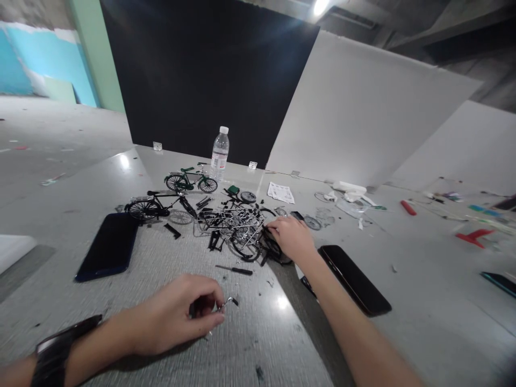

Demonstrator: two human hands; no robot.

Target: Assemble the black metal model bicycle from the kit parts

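Note:
My left hand (177,312) is closed in a pinch on a small metal handlebar piece (228,303) just above the grey table (258,344). Farther out, my right hand (291,236) rests on a heap of small bicycle parts (237,228), fingers curled over black wheels and wire pieces; what it grips is hidden. A small screwdriver (236,270) lies between the hands. A black model bicycle (157,205) and a green model bicycle (190,180) stand beyond the heap.
A dark phone (109,245) lies at left, another black phone (355,278) beside my right forearm. A water bottle (220,152) stands at the back. An instruction sheet (281,192), red tools (408,207) and loose items lie at right. White panels (363,118) wall the rear.

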